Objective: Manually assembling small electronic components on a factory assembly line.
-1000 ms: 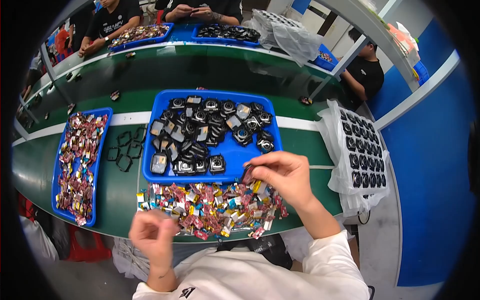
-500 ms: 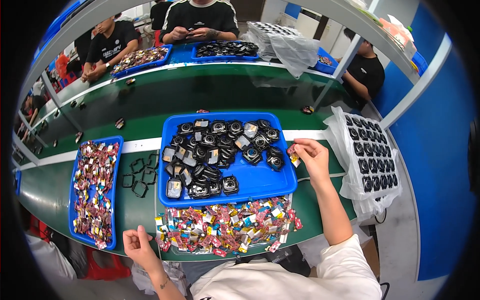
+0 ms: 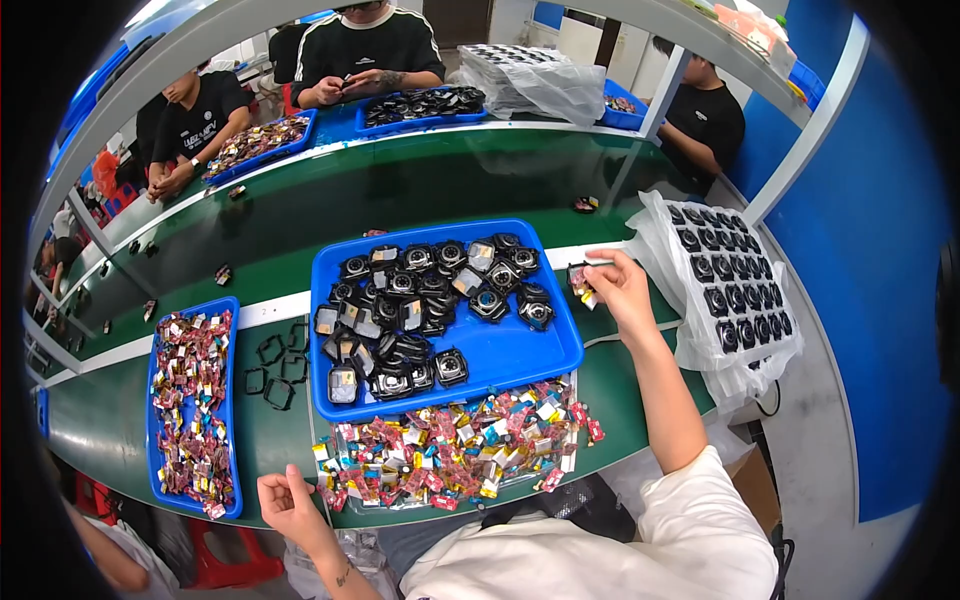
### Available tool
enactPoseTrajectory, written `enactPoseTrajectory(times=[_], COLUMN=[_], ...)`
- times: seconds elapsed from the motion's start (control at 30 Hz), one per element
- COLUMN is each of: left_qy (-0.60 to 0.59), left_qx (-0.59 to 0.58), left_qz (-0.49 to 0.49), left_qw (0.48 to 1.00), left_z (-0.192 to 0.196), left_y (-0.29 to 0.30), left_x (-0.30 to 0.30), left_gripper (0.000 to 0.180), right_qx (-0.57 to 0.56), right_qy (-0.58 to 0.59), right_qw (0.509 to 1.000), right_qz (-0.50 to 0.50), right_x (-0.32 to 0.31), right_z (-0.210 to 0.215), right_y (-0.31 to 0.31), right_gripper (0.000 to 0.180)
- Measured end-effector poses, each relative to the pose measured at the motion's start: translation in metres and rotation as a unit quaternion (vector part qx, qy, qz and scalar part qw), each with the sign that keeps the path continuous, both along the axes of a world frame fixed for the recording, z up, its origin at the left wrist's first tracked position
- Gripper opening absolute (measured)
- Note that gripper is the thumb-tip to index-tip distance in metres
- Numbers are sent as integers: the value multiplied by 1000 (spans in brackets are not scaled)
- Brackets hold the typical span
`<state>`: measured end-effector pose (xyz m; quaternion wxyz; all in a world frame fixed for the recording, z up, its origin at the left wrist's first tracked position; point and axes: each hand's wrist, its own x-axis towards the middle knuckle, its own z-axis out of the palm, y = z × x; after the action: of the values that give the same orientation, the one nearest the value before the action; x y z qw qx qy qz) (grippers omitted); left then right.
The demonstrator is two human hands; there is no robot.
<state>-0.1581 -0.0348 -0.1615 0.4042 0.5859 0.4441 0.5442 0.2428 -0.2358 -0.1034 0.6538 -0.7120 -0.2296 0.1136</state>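
Observation:
My right hand (image 3: 622, 288) pinches a small watch assembly (image 3: 581, 287) with red, yellow and dark parts, just beyond the right edge of a large blue tray (image 3: 540, 352). Black watch cases (image 3: 402, 284) crowd the tray, some with round glossy backs up, others with pale rectangular insides up. At the table's near edge, low on the left, my left hand (image 3: 293, 508) is raised with loosely curled fingers and the thumb apart. Nothing shows in it. Beside it, in front of the tray, spreads a heap of small red, white, yellow and blue electronic parts (image 3: 450, 445).
Left of the tray lie black frames (image 3: 278, 393) and a narrow blue tray (image 3: 233, 400) of similar parts. Watch cases in a plastic-wrapped rack (image 3: 690, 335) stand right. Scattered pieces lie on the green belt (image 3: 400, 180). Several co-workers sit beyond; metal posts (image 3: 815, 125) frame the table.
The view has turned and tilted a little. Relative to the tray, my right hand has moved slightly farther away toward the belt, still pinching the assembly. The left hand stays by the near edge.

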Motion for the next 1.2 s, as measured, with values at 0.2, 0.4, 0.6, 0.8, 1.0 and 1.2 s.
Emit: enactPoseTrajectory(times=[0.2, 0.4, 0.6, 0.8, 1.0, 1.2], left_qy=[9, 6, -32, 108, 157, 182], left_qx=[6, 12, 12, 206, 462, 506], left_qz=[-5, -8, -20, -187, -322, -290], left_qw=[1000, 1000, 999, 955, 812, 792], left_z=[-1, 0, 4, 80, 133, 113], left_y=[0, 0, -1, -25, -57, -60], left_x=[2, 1, -1, 48, 144, 198], left_gripper=[23, 23, 19, 11, 21, 19], right_qx=[28, 15, 62, 122, 152, 174], right_qy=[-26, -50, -73, -79, -56, -79], right_qw=[999, 998, 994, 981, 973, 969], right_qz=[-4, 18, 44, 128, 164, 154], right_x=[-3, -13, -23, -56, -87, -96], right_z=[1, 10, 14, 18, 16, 12], right_y=[3, 3, 1, 12, 11, 15], right_gripper=[17, 17, 18, 18, 21, 18])
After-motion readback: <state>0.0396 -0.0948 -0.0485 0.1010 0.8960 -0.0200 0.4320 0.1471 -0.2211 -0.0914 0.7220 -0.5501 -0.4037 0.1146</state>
